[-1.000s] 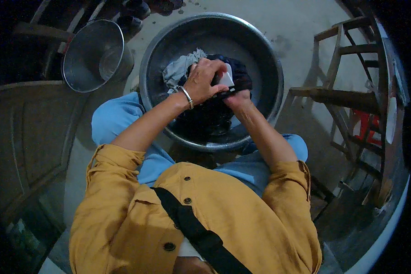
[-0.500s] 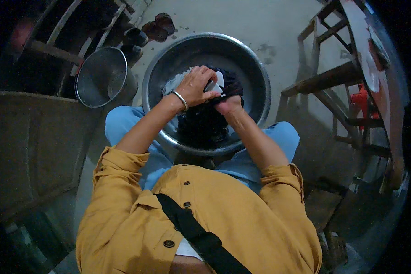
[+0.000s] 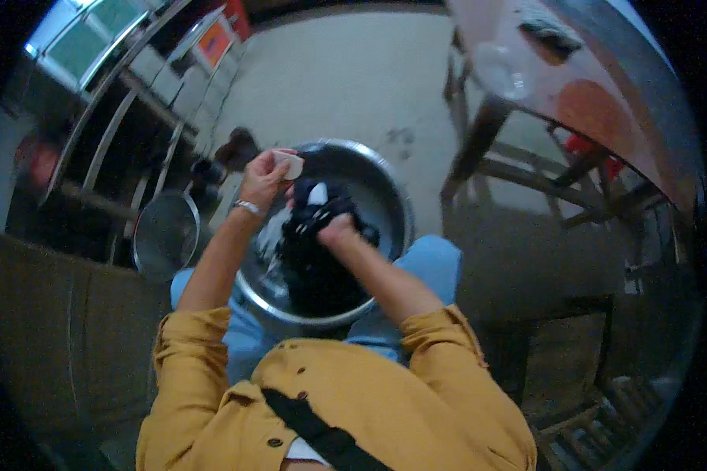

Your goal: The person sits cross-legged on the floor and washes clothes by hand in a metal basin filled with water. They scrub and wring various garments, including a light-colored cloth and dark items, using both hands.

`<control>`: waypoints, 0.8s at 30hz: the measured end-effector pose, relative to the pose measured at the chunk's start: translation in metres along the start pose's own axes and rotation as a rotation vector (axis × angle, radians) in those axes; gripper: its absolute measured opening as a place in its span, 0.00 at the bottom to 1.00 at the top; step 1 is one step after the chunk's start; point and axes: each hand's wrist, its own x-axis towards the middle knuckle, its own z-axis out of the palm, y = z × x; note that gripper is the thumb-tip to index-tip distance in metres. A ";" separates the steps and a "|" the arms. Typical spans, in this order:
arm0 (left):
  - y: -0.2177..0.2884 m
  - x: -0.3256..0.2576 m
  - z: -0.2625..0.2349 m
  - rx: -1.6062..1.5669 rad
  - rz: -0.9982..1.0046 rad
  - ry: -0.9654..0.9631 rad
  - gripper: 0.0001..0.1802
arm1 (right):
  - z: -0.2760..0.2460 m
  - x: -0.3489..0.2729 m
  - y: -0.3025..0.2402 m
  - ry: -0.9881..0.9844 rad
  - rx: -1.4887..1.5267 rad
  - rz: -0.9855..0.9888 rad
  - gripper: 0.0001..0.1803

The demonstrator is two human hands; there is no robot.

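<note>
A large round metal basin (image 3: 408, 212) stands between my knees, with a heap of dark wet cloth (image 3: 310, 263) and some paler fabric (image 3: 269, 239) at its left side. Raised over the basin's upper left rim, my left hand (image 3: 261, 182) is closed on a whitish bar of soap (image 3: 290, 166). My right hand (image 3: 337, 231) grips a bunched part of the dark cloth inside the basin, its fingers partly hidden by folds. A white patch (image 3: 317, 194) shows on the bunched cloth.
At the left a metal bucket (image 3: 166, 234) stands beside a wooden rack (image 3: 94, 191). Dark shoes (image 3: 239, 149) lie beyond the basin's upper left. A wooden table (image 3: 491, 129) at the right has a red object (image 3: 581, 147) beneath it.
My left hand has lifted the soap away from the cloth, up and left toward the rim. My right hand still grips the cloth. The view has tilted to show more floor ahead.
</note>
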 end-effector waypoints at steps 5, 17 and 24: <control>0.112 0.051 0.112 0.123 0.312 -0.159 0.14 | 0.016 -0.006 -0.011 0.225 0.064 0.012 0.25; 0.144 0.118 0.273 0.882 1.105 -0.172 0.17 | 0.000 -0.006 0.007 0.279 0.101 0.037 0.21; 0.126 0.111 0.209 0.765 1.133 -0.027 0.18 | -0.011 -0.003 0.003 0.582 0.111 0.116 0.21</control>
